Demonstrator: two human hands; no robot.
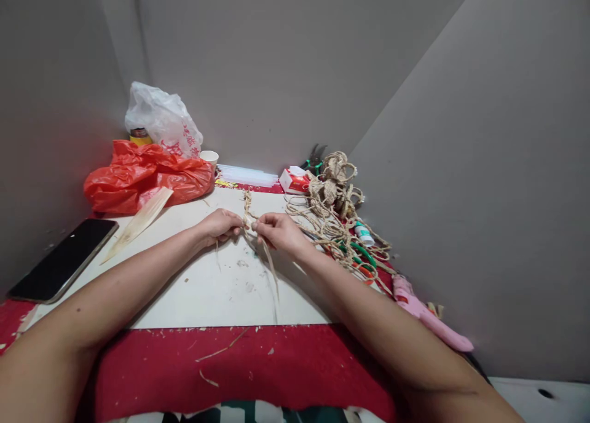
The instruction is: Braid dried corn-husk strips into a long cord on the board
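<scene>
Both hands meet over the middle of a white board (pixel 198 306). A thin braid of straw-coloured fibre (pixel 247 201) lies away from me, its near end between my hands. My left hand (pixel 224 224) pinches the braid's near end from the left, fingers curled. From the right, my right hand (pixel 278 231) pinches strands at the same end with thumb and forefinger. Loose fibre strands (pixel 271 269) hang below my right hand, and a shorter one trails under the left. The exact crossing of the strands is hidden by my fingertips.
Left: a phone (pixel 64 260), a dried husk leaf (pixel 138 223), a red plastic bag (pixel 147 177) and a white bag (pixel 161 118). Behind: a paper cup (pixel 209 157), clear sticks (pixel 249 176), a tissue pack (pixel 295 181). Right: tangled braided cord (pixel 329 226) and a pink glue gun (pixel 428 315). Grey walls surround.
</scene>
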